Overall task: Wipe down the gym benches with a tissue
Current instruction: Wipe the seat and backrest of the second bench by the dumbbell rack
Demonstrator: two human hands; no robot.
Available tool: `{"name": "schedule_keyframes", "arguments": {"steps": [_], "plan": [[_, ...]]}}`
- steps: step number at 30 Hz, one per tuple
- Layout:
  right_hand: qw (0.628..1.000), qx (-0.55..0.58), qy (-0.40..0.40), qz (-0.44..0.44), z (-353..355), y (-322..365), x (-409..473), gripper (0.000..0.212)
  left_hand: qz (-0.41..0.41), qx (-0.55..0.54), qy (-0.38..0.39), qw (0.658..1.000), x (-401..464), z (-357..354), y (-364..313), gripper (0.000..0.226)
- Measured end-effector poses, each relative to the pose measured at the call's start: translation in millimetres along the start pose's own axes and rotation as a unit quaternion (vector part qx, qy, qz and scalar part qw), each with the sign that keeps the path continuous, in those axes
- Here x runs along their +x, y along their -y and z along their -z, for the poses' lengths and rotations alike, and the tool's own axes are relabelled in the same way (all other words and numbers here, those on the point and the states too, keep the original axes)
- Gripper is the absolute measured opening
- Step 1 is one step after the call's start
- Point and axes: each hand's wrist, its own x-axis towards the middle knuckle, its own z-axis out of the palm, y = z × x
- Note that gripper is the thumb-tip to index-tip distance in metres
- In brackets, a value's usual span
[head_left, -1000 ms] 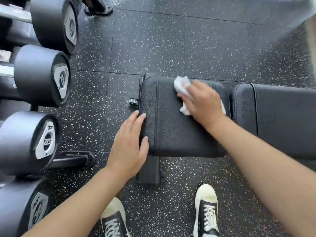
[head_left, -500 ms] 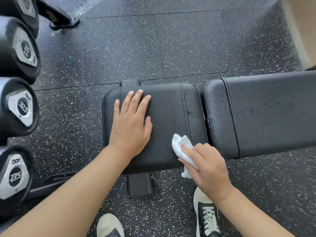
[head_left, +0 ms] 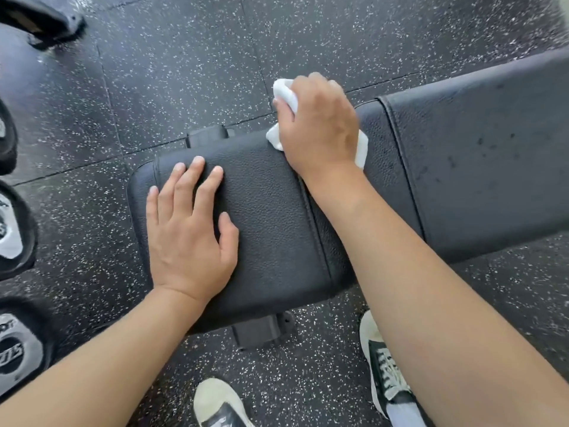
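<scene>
The white tissue (head_left: 284, 97) is mostly hidden under the right hand (head_left: 320, 124), which grips it at the seat pad's (head_left: 277, 217) far edge. The left hand (head_left: 187, 229) lies flat, fingers straight, on the pad. Dumbbell ends (head_left: 15, 355) are cut off at left; shoes (head_left: 381, 365) stand below.

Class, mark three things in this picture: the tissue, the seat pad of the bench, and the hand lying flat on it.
tissue (head_left: 284, 93), head view, on the white fold showing above the fingers.
seat pad (head_left: 271, 217), head view, on its bare leather top.
left hand (head_left: 187, 238), head view, on the back of the hand.
</scene>
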Motion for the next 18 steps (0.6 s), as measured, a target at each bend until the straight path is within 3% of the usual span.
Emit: {"name": "schedule_keyframes", "arguments": {"steps": [4, 11, 14, 18], "plan": [[0.998, 0.043, -0.017, 0.040, 21, -7, -55, 0.023, -0.001, -0.001, 0.001, 1.000, 1, 2, 0, 0.061], [0.994, 0.074, 0.034, 0.074, 65, -44, -197, 0.021, -0.008, 0.012, -0.001, 1.000, 1, -3, 4, 0.062], [0.995, 0.051, 0.001, 0.086, 56, -39, -175, 0.020, -0.009, 0.013, 0.001, 1.000, 1, -4, 5, 0.062], [0.998, 0.049, -0.020, 0.036, 29, -11, -85, 0.023, -0.011, 0.018, 0.001, 1.000, 1, -4, 6, 0.063]]}}
